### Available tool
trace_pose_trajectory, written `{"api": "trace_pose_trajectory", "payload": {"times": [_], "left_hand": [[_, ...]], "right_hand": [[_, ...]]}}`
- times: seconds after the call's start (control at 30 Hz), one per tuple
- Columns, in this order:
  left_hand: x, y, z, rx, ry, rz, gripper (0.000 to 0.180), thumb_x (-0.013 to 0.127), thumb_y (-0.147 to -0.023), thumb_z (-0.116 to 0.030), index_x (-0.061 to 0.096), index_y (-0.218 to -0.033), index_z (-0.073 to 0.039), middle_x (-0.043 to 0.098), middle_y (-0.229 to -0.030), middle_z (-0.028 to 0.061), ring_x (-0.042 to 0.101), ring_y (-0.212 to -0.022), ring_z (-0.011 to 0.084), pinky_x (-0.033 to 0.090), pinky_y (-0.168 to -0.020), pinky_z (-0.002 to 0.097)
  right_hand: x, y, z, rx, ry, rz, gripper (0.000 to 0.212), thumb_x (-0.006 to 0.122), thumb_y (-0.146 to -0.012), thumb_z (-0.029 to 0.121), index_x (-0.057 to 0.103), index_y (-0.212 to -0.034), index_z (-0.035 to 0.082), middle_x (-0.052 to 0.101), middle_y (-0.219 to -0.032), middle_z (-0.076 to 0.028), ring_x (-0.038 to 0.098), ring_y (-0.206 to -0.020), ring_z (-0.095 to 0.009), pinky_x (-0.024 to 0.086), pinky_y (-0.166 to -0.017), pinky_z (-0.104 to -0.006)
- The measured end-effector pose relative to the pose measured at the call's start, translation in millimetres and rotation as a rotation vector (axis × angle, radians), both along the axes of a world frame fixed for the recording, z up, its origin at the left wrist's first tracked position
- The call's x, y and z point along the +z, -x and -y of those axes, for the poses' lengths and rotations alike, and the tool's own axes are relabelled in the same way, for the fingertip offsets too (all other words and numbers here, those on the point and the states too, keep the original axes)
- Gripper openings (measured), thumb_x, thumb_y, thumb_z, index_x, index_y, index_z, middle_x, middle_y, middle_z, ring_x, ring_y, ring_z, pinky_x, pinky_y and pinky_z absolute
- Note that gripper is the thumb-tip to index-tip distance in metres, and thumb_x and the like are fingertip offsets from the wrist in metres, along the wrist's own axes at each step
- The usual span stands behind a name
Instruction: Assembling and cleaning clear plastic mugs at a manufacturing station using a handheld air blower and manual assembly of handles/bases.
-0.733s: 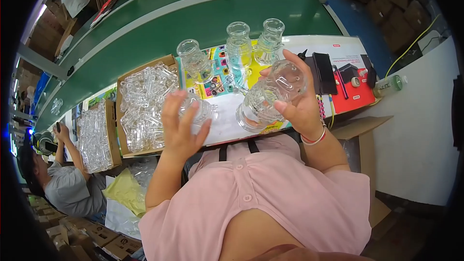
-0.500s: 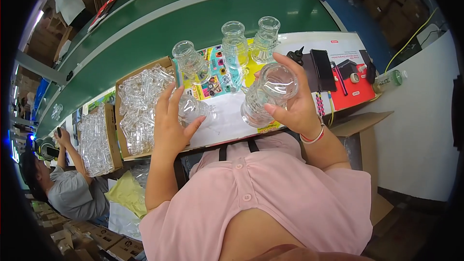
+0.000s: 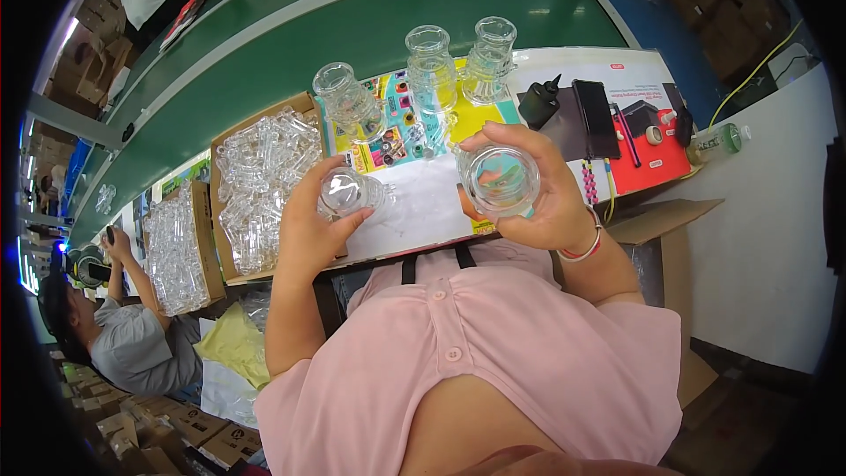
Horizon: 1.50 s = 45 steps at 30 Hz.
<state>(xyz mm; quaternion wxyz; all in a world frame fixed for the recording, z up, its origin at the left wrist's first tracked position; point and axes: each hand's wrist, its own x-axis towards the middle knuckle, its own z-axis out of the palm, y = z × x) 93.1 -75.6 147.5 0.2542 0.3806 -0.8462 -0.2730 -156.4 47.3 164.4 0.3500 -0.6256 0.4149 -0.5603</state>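
Note:
My left hand (image 3: 307, 227) is closed round a small, clear glass piece with a rounded end (image 3: 345, 193), thumb and fingers on either side of it. In my right hand (image 3: 557, 203) is a clear glass vessel (image 3: 500, 180), its round end turned toward me. The two pieces are apart, above a white sheet (image 3: 412, 210). Beyond them stand three similar clear glass vessels, a left one (image 3: 350, 104), a middle one (image 3: 430, 70) and a right one (image 3: 490, 62), on a colourful printed board.
Left of my hands, a cardboard box (image 3: 223, 238) holds many small clear pieces; another box (image 3: 211, 269) lies beyond it. To the right are a black dropper bottle (image 3: 539, 104), a phone (image 3: 596, 119), a pen (image 3: 627, 135) and a tape roll (image 3: 653, 135). A co-worker (image 3: 132, 335) sits at far left.
My right hand has tilted its glass vessel so the round end faces me more squarely. My left fingers have drawn in closer round the small glass piece.

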Motion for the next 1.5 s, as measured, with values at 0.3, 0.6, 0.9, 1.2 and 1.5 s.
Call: {"api": "trace_pose_trajectory", "payload": {"times": [0.3, 0.6, 0.9, 1.2, 1.5], "left_hand": [[8, 2, -2, 0.099, -0.096, -0.091, 0.059, 0.078, -0.057, -0.005, 0.051, -0.109, -0.006, 0.059, -0.104, 0.0107, 0.058, -0.096, 0.0235, 0.046, -0.082, 0.0313], [3, -3, 8, 0.082, -0.014, -0.085, 0.057, 0.077, -0.057, -0.004, 0.051, -0.107, -0.006, 0.059, -0.103, 0.0107, 0.057, -0.097, 0.0244, 0.044, -0.084, 0.0316], [0, -2, 0, 0.109, -0.015, -0.326, 0.064, 0.079, -0.056, -0.007, 0.045, -0.110, -0.007, 0.057, -0.107, 0.0087, 0.055, -0.100, 0.0228, 0.043, -0.086, 0.0316], [2, -4, 6, 0.109, -0.033, -0.322, 0.062, 0.079, -0.058, -0.009, 0.044, -0.108, -0.006, 0.057, -0.103, 0.0092, 0.055, -0.101, 0.0229, 0.044, -0.084, 0.0316], [2, 0, 32, 0.084, 0.011, -0.042, 0.062, 0.078, -0.059, -0.010, 0.045, -0.111, -0.005, 0.056, -0.107, 0.0132, 0.055, -0.100, 0.0287, 0.045, -0.083, 0.0348]], "right_hand": [[-5, 7, -1, 0.024, 0.071, -0.087, 0.076, 0.057, -0.058, -0.009, 0.032, -0.128, 0.004, 0.048, -0.118, -0.019, 0.055, -0.095, -0.020, 0.042, -0.084, -0.0329], [-3, 13, 8, -0.013, 0.240, -0.258, 0.065, 0.064, -0.060, -0.003, 0.043, -0.120, 0.007, 0.058, -0.108, -0.013, 0.052, -0.108, -0.023, 0.023, -0.102, -0.0455], [-19, 8, 9, -0.024, 0.271, -0.167, 0.059, 0.063, -0.057, 0.000, 0.048, -0.115, 0.007, 0.057, -0.110, -0.011, 0.052, -0.105, -0.025, 0.024, -0.102, -0.0457], [-28, 21, 2, -0.107, -0.037, -0.034, 0.066, 0.058, -0.060, -0.006, 0.038, -0.122, 0.003, 0.051, -0.115, -0.014, 0.050, -0.107, -0.021, 0.032, -0.098, -0.0376], [-50, 60, 32, -0.233, -0.206, -0.044, 0.062, 0.057, -0.064, -0.003, 0.037, -0.122, 0.004, 0.048, -0.113, -0.011, 0.046, -0.110, -0.020, 0.038, -0.093, -0.0308]]}}
